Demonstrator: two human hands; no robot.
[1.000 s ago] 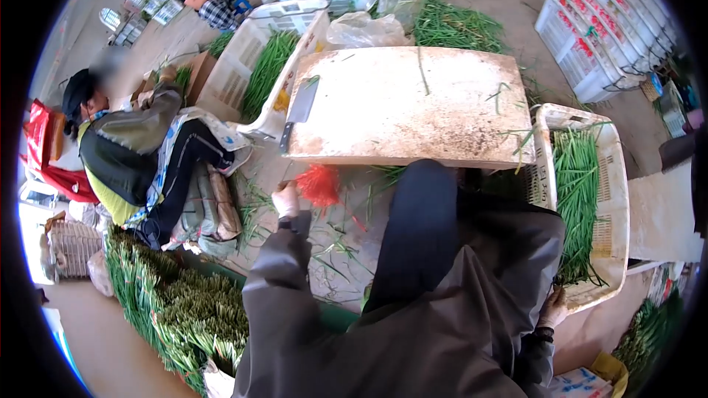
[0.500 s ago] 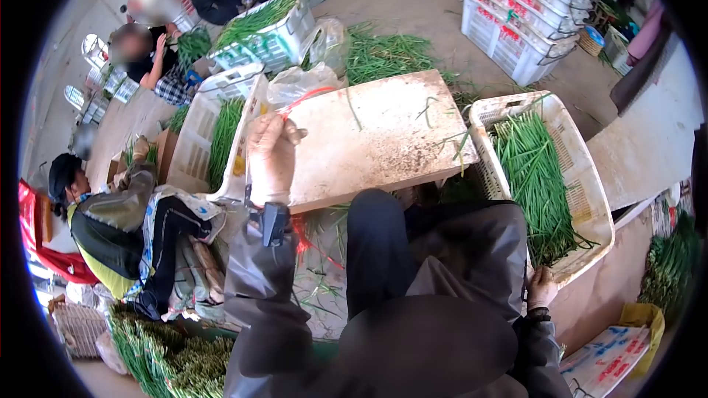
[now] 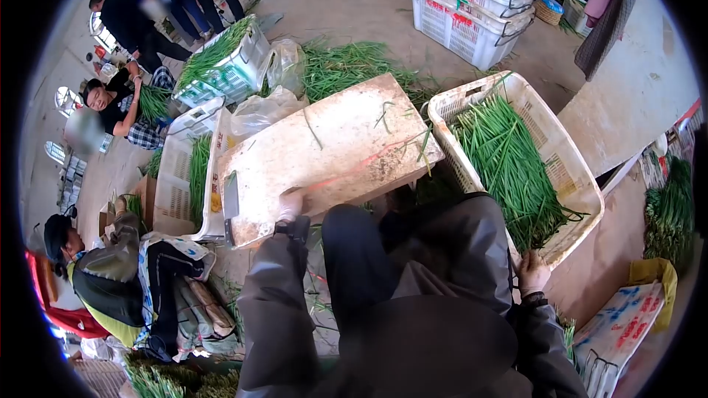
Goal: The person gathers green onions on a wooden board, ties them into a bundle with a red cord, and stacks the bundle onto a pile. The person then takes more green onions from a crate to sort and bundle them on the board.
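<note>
My left hand point(image 3: 291, 205) is at the near edge of the pale board point(image 3: 346, 140), closed at the end of a red strand point(image 3: 354, 166) that stretches across the board to the right. A knife point(image 3: 231, 203) lies on the board's left end. Loose green stalks lie on the board's right part. My right hand point(image 3: 533, 274) grips the near rim of a white crate point(image 3: 594, 215), fingers over the edge. Long green stalks point(image 3: 509, 169) fill much of that crate.
Left of the board stand white crates point(image 3: 173, 184) with stalks and plastic bags point(image 3: 265, 112). A seated person point(image 3: 110, 280) works at the left; others are farther back. Stacked crates point(image 3: 468, 18) stand behind, beside a green heap point(image 3: 358, 66).
My left hand came down from above the board to its near edge, and the red strand now stretches across the board. My right hand stays on the crate rim. The view turned right.
</note>
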